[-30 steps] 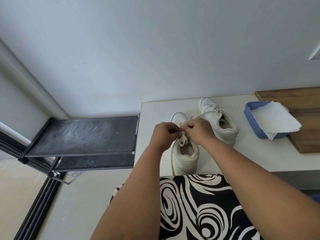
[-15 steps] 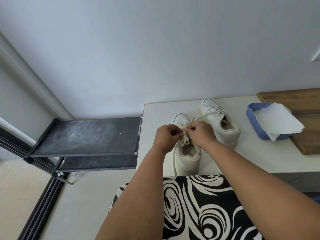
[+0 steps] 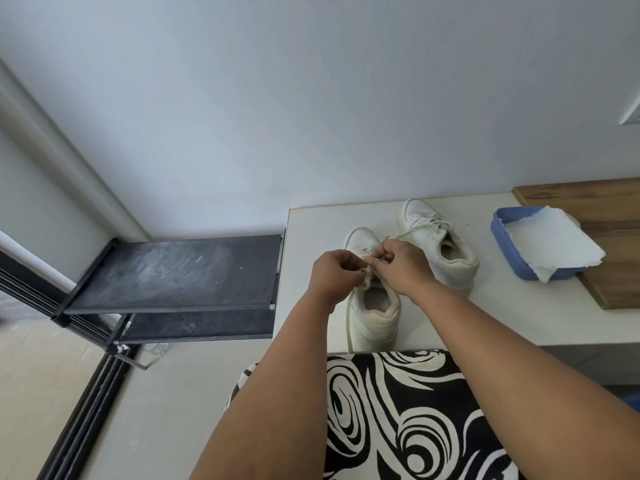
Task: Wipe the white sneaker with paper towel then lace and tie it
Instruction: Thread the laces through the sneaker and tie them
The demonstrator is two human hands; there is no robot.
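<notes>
hands unmoved | left hand [image 3: 334, 273], right hand [image 3: 398, 265] pinch lace [image 3: 366, 277] | knot hidden

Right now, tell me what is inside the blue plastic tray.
A white paper towel lies in the blue plastic tray, overhanging its rim. Whatever is beneath the towel is covered.

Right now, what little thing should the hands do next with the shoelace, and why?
Probably pull the lace ends snug. The left hand and the right hand both pinch the lace over the near sneaker, and no finished bow shows there. The far sneaker already looks laced.
</notes>
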